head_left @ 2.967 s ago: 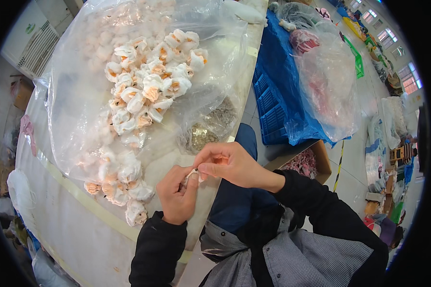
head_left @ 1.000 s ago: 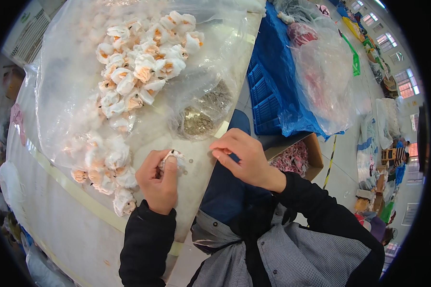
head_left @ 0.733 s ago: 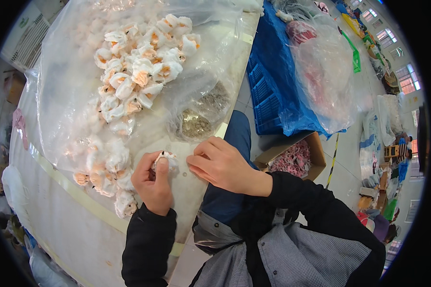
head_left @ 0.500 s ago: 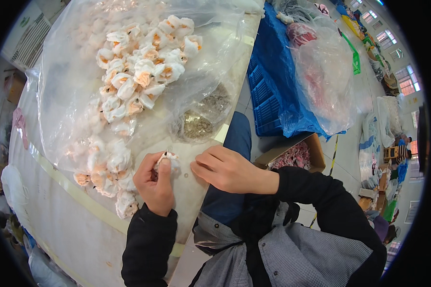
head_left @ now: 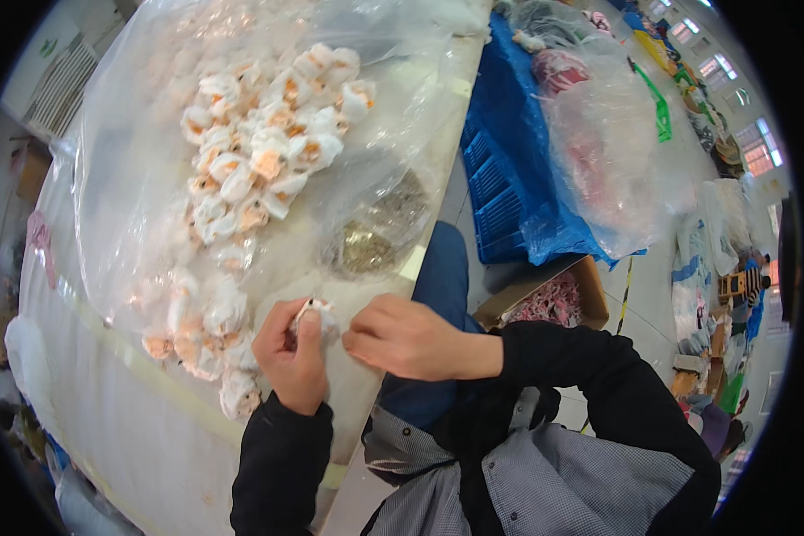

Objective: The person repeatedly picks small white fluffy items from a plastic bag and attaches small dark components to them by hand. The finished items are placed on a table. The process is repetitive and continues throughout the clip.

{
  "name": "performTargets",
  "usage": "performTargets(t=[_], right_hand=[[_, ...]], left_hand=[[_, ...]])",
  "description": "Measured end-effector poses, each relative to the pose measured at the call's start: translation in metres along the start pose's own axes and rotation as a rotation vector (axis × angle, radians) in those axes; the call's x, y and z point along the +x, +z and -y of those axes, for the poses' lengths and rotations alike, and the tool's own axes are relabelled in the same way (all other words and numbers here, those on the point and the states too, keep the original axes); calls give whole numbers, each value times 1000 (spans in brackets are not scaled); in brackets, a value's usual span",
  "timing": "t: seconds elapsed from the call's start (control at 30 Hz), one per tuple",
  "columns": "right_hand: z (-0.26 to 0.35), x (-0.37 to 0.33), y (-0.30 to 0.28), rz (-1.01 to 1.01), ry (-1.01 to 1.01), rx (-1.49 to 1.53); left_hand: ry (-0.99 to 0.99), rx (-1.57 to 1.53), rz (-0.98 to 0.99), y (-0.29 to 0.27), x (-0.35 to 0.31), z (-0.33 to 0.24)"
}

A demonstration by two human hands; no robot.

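Note:
My left hand point(head_left: 295, 357) is closed around a small white plush piece point(head_left: 320, 313) with a dark bead-like spot on top, the thumb pressed against it. Just to its right, my right hand point(head_left: 402, 338) has its fingers bent and drawn together over the table near the edge. Whatever those fingertips hold, if anything, is hidden. Beyond both hands lies a heap of white and peach plush pieces point(head_left: 268, 152), partly in a clear plastic bag point(head_left: 125, 205). Several more plush pieces point(head_left: 205, 330) lie left of my left hand. A clear bag of small, pale, shiny parts point(head_left: 366, 246) rests beyond my right hand.
The pale table point(head_left: 143, 429) ends close to my right hand. Past its edge stands a blue crate point(head_left: 491, 196) with blue sheeting and clear bags of pinkish goods. A cardboard box point(head_left: 590, 295) of pink scraps sits on the floor. Pale tape point(head_left: 170, 384) runs across the table.
My right hand has shifted slightly left and nearer to me, toward the left hand. A small ring seen on the table between the hands is no longer visible. My left hand keeps its hold.

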State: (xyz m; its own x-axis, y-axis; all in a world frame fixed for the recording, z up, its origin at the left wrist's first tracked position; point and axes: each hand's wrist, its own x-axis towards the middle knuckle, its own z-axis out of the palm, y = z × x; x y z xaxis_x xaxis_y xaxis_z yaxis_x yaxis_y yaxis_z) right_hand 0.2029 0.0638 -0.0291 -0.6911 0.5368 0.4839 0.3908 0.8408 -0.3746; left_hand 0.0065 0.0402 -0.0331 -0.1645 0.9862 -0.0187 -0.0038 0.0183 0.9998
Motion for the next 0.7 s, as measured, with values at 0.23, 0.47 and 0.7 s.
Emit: performTargets(t=[0.23,0.47,0.7], right_hand=[[7,15,1,87,-4,-101],[8,11,14,1,49,85],[23,10,7,104,69,-144]], left_hand=[[63,79,27,-2,2,-3],[34,3,28,-2,2,-2],[36,-7,18,-8,5,19]])
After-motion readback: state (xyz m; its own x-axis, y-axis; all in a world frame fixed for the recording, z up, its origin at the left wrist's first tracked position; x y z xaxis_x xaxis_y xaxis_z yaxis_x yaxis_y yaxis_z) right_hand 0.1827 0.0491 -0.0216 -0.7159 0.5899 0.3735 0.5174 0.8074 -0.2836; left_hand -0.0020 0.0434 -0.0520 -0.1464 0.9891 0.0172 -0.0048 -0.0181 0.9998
